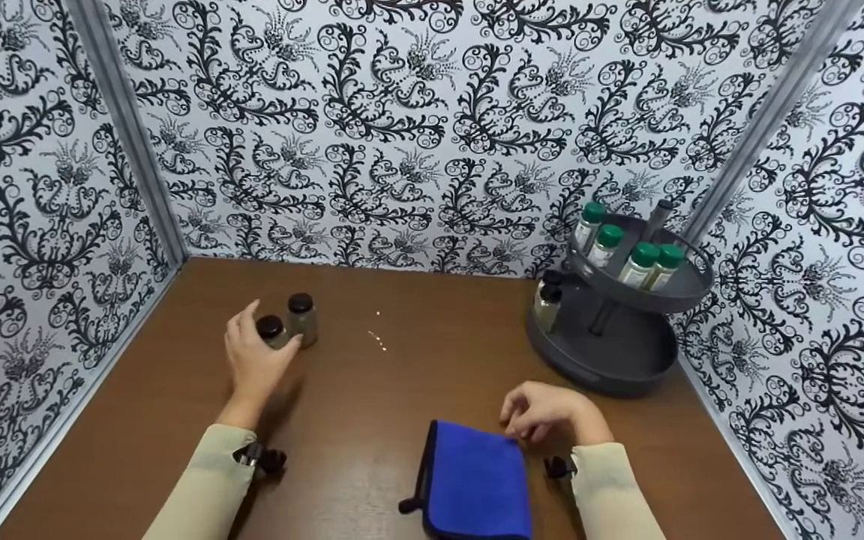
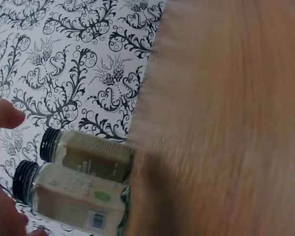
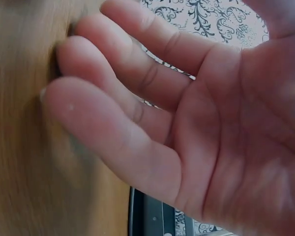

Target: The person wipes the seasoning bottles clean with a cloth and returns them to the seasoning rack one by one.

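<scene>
Spreads the left hand (image 1: 256,349) around the front jar (image 1: 270,327) on the left part of the brown table (image 1: 402,390), with the thumb on its right and the fingers at its far left, well parted. In the left wrist view, shows a gap between the uppermost visible fingertip and the black caps; cannot tell about contact lower down. Just behind and to the right of the front jar, includes the back jar (image 1: 301,321), also upright and black-capped, with a pale brownish filling like that of the front jar. Bends the right hand (image 1: 548,412) loosely, palm empty, with fingers curved down towards the table, well apart from the left hand. Just beside those fingertips, shows a corner of the folded blue cloth (image 1: 477,480), edged in black; cannot tell touching from nearly touching. Farther back on the right, includes a dark two-tier rack (image 1: 612,375), with four green-capped bottles (image 1: 638,264) on the upper tier and dark-capped bottles (image 1: 547,307) at the left of the lower one. Behind everything, shows patterned black-and-white walls (image 1: 402,135).
</scene>
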`<state>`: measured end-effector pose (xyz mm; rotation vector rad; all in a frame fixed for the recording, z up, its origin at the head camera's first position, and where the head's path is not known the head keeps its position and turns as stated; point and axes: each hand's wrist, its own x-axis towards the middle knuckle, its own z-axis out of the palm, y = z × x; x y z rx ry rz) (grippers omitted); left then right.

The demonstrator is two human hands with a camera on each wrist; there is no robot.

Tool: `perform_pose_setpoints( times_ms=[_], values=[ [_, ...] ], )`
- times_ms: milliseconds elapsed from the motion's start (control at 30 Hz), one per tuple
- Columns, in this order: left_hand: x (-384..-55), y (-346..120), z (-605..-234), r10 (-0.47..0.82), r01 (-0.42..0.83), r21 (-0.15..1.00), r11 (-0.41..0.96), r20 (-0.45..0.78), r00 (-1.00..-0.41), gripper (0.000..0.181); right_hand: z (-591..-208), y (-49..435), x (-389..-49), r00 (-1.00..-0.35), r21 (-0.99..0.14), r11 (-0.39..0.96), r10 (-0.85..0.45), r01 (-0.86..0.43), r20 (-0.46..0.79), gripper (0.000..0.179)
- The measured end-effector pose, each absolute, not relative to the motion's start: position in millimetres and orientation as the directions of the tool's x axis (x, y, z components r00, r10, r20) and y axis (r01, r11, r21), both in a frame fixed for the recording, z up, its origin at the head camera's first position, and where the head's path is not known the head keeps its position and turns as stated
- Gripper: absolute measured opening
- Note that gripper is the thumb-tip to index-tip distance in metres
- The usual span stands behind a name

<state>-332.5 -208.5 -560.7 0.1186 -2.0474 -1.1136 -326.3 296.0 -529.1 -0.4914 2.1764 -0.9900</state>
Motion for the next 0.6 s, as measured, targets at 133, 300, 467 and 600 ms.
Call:
perform_pose_setpoints(
  times_ms=[133, 300, 467, 600],
  values=[
    [-334.3, -210.3, -567.1, -0.429, 0.186, 0.807, 0.561, 0.475, -0.768, 0.089, -530.4, 291.1, -324.7, -0.662, -0.767, 0.64, -0.593, -0.042, -0.458, 0.032],
    [-336.3, -217.6, -575.3, -0.414, 0.163, 0.828, 0.536, 0.426, -0.804, 0.084, -533.4, 280.7, -325.2, -0.645, -0.749, 0.66, -0.598, -0.059, -0.476, 0.031],
    [-337.9, -222.1, -577.8, -0.4, 0.14, 0.84, 0.523, 0.388, -0.831, 0.081, -534.0, 275.6, -325.1, -0.659, -0.701, 0.7, -0.592, -0.135, -0.464, 0.024],
    [-338.8, -224.7, -578.0, -0.389, 0.107, 0.835, 0.54, 0.361, -0.848, 0.077, -535.2, 274.6, -325.0, -0.656, -0.663, 0.713, -0.616, -0.229, -0.436, 0.02]
  ],
)
